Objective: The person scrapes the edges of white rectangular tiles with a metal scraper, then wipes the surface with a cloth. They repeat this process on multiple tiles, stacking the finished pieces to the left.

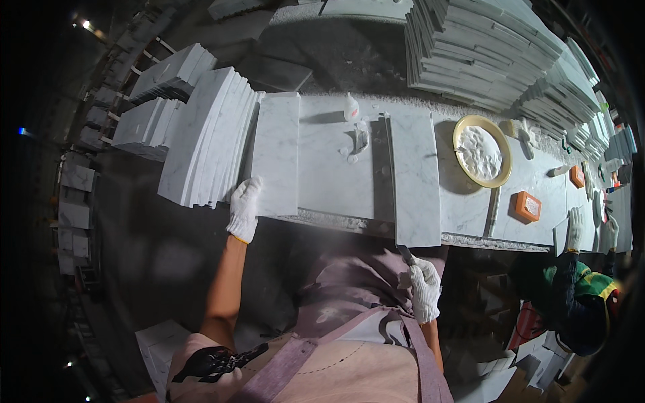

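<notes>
My left hand (pixel 245 209), in a white knit glove, is closed on the near left corner of a white marble slab (pixel 277 151). That slab leans at the worktable's left end, beside a row of upright slabs (pixel 208 138). My right hand (pixel 424 287), also gloved, is closed round a small tool with a dark flat blade (pixel 405 254), perhaps a scraper; its handle is hidden in the fingers. Just beyond this hand, a second grey-veined slab (pixel 416 178) lies across the table, its near end jutting past the front edge.
On the table (pixel 322 185) stand a white bottle (pixel 351 107), a yellow bowl (pixel 507 156) of white paste or powder and an orange block (pixel 528 206). A tall slab stack (pixel 484 54) rises behind. At the right, a co-worker's gloved hand (pixel 575 230) rests near the table edge.
</notes>
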Demonstrator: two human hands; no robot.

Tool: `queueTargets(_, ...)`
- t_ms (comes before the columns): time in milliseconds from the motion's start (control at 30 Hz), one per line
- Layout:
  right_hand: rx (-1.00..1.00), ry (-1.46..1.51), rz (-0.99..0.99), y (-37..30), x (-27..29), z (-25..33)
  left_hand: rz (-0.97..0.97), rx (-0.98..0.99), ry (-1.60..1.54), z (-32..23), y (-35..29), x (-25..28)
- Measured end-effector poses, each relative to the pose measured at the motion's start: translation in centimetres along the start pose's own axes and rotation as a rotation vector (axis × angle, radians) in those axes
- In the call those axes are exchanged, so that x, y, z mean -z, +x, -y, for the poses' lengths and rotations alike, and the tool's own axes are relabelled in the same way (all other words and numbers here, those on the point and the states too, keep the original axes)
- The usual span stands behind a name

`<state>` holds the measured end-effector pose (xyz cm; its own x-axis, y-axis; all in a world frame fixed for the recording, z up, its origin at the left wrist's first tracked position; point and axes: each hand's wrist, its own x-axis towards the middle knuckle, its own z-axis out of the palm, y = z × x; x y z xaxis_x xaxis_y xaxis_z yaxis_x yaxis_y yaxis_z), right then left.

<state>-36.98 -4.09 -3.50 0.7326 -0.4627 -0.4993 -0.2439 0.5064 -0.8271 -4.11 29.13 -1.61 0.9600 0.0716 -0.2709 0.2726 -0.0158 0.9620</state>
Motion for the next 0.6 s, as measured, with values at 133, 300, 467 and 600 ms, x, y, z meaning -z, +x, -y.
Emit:
queueTargets(133, -0.014, -0.003, 0.017, 0.3, -0.4, 0.0, -0.022, -0.076, 0.377, 0.2, 0.8, 0.9)
queueTargets(300, -0.039, -0.076, 0.006, 1.3, -1.2, 0.7, -0.224, -0.294, 0.808, 0.0, 0.4, 0.7)
queueTargets(467, -0.056, -0.043, 0.003, 1.3, -1.6, 1.7, -0.229, -0.306, 1.158, -1.4, -1.4, -0.8)
queueTargets(600, -0.053, -0.033, 0.01, 1.0, -1.4, 1.9, -0.242, -0.291, 1.476, -3.8, -3.1, -0.9)
